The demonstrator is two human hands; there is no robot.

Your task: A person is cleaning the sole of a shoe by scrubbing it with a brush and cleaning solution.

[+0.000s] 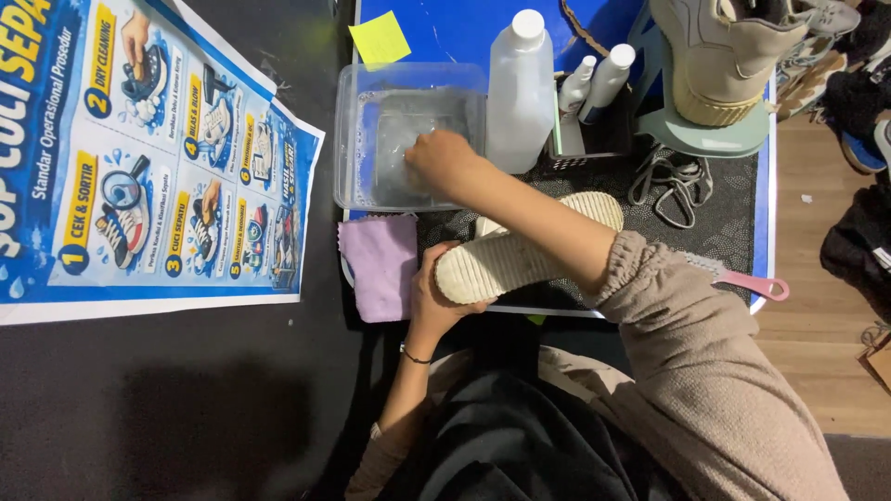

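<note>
My left hand (434, 286) grips the heel end of a cream shoe (520, 250) turned sole up over a dark speckled mat (705, 218). My right hand (444, 160) reaches across it into a clear plastic tub (357, 139) of soapy water, fingers curled; what it holds, if anything, is hidden. A lilac cloth (380, 264) lies just left of the shoe's heel.
A tall white plastic bottle (518, 93) and two small spray bottles (594, 83) stand right of the tub. A beige shoe (733, 56) sits on a pale stand, grey laces (668, 181) below it. A pink brush handle (756, 285) pokes out at right. A blue illustrated poster (139, 148) lies at left.
</note>
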